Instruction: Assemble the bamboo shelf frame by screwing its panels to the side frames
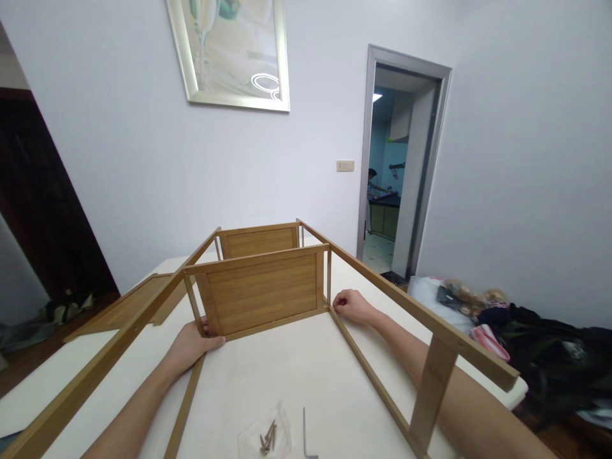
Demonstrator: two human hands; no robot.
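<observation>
1. Your left hand (194, 347) is closed around the lower left corner of the wooden frame (382, 284), thumb lying over the base of the near panel (262, 287), fingers partly hidden behind the post
2. Your right hand (354, 306) has its fingers curled together just outside that panel's lower right corner; you cannot tell from here whether they pinch anything
3. The near panel stands upright between your two hands, with the far panel (261, 242) beyond them
4. The step in hand looks like steadying and lining up the near panel's lower corners
5. The next move seems to call for your left grip staying firm while your right fingers feel the joint square
6. Should fastening be needed, the screws (268, 438) and hex key (305, 427) lie between your forearms, nearer you than either grip
</observation>
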